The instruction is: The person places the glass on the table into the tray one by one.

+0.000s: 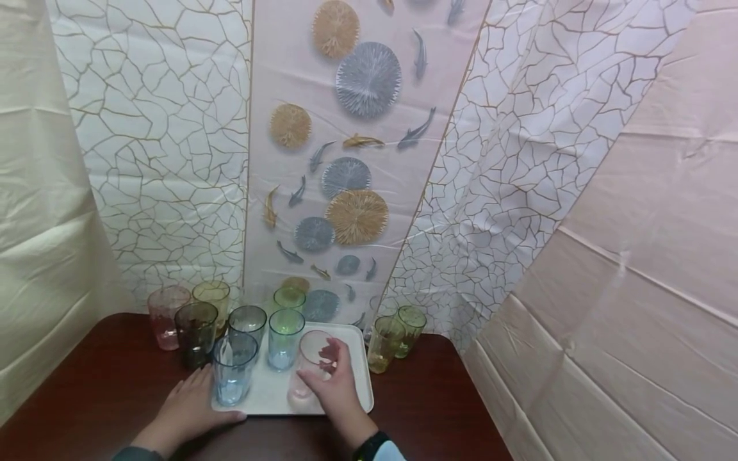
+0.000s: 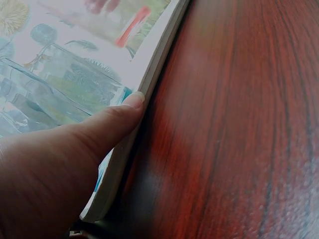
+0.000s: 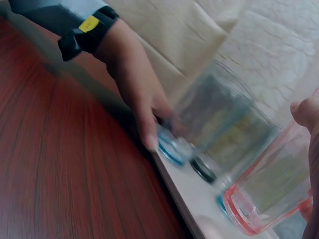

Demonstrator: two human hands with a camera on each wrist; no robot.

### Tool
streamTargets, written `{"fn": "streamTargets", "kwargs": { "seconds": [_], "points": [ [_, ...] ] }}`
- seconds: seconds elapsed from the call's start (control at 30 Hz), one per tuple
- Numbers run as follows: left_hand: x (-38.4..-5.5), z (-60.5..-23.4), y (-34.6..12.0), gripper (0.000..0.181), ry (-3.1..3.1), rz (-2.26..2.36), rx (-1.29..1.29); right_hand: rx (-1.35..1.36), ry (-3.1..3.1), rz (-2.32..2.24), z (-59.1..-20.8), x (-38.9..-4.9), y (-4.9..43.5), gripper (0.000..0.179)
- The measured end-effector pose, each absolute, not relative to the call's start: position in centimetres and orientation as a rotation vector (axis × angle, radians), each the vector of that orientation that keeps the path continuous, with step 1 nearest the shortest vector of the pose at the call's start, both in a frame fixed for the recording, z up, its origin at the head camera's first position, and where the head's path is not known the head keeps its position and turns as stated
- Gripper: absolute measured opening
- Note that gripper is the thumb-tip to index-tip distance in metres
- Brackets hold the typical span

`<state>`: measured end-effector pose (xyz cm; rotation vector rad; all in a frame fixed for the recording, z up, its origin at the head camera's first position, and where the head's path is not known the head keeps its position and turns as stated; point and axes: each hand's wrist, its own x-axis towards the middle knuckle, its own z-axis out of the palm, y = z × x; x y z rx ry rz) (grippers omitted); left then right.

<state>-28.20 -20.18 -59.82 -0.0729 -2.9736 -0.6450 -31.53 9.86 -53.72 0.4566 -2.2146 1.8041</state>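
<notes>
A pale pink clear glass (image 1: 302,388) stands at the front right of the white tray (image 1: 359,378). My right hand (image 1: 339,384) grips it near the top, thumb on the near side and fingers across; the right wrist view shows its base tilted close above the tray. My left hand (image 1: 187,404) holds the tray's front left corner, its thumb (image 2: 117,119) lying along the front rim; its fingers are partly hidden. Right beside them is a blue glass (image 1: 233,368). Also on the tray are another blue glass (image 1: 284,346), a grey glass (image 1: 248,320) and a green glass (image 1: 289,297).
Left of the tray stand a pink glass (image 1: 168,314), a yellow glass (image 1: 211,293) and a dark glass (image 1: 196,333). To its right are an amber glass (image 1: 384,346) and a green glass (image 1: 412,326). Patterned cloth (image 1: 369,269) hangs behind the dark wooden table (image 1: 426,397).
</notes>
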Motion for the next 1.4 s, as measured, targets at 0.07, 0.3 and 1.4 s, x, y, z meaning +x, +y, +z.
{"fn": "streamTargets", "kwargs": {
  "seconds": [0.07, 0.3, 1.4],
  "points": [
    [-28.2, -59.9, -20.2, 0.151, -2.957, -0.640, -0.087, 0.449, -2.251, 1.802, -53.7, -31.5, 8.7, 0.085],
    [-28.1, -60.4, -20.3, 0.148, -2.901, -0.631, -0.114, 0.431, -2.369, 1.771, -53.7, -31.4, 5.7, 0.084],
    [-27.8, -59.9, -20.1, 0.146, -2.859, -0.613, -0.136, 0.408, -2.517, 1.603, -55.6, -30.6, 7.4, 0.106]
  ]
}}
